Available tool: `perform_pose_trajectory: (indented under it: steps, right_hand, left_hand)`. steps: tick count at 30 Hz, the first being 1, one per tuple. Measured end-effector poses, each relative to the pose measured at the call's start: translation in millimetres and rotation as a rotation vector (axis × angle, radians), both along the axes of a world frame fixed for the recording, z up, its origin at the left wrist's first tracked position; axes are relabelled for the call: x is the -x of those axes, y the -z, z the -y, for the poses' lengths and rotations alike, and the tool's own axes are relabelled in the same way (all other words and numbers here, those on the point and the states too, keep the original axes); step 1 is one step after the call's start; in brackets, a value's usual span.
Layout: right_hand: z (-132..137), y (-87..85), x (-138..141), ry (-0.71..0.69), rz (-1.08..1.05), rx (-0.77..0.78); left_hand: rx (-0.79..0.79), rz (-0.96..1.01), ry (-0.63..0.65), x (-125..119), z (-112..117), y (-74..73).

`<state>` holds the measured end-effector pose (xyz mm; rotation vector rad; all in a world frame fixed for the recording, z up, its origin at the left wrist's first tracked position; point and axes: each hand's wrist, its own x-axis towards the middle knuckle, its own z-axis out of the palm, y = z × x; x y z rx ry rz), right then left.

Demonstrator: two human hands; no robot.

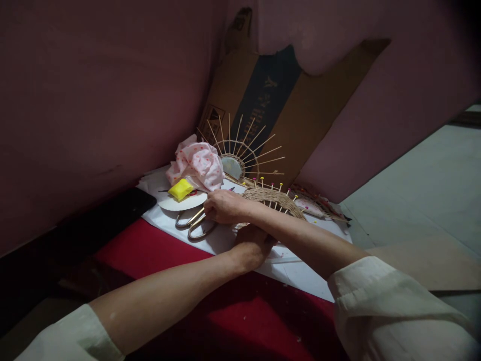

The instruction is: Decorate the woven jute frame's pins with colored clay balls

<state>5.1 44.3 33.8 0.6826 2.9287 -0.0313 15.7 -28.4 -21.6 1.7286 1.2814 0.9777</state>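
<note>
A round woven piece (278,197) of tan cord lies in front of me, with light sticks standing around it, tipped by yellow and pink pin heads. At its near side, my left hand (254,246) is curled against it, fingertips hidden beneath the hand and my right arm. Crossing above, my right hand (225,206) is closed in a pinch left of the weaving; what it pinches is too small to make out. Just beside those fingers lie scissors (195,225) with gold-coloured handles, their blades hidden.
Behind stands a mirror (232,168) framed by woven cord and radiating sticks, against a cardboard sheet (319,100). Pink dotted cloth (199,163), a yellow packet (181,189) and a white disc (184,201) sit left. White paper (300,278) covers part of a red surface (150,245). Pink walls rise behind.
</note>
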Motion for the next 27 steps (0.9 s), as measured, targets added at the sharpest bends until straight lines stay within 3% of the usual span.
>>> perform_pose_trajectory:
  steps: [10,17,27]
  right_hand:
    - [3,-4.8,1,-0.023,0.049,-0.020]
    - [-5,-7.9,-4,-0.095,-0.086,0.032]
    - [-3,-7.5,-8,-0.195,-0.074,0.023]
  left_hand:
    - [-0.072,-0.090,-0.039,0,-1,4.5]
    - [-0.146,-0.073,0.041,2,-1,3.5]
    - [-0.129,-0.081,0.041,3,0,2.9]
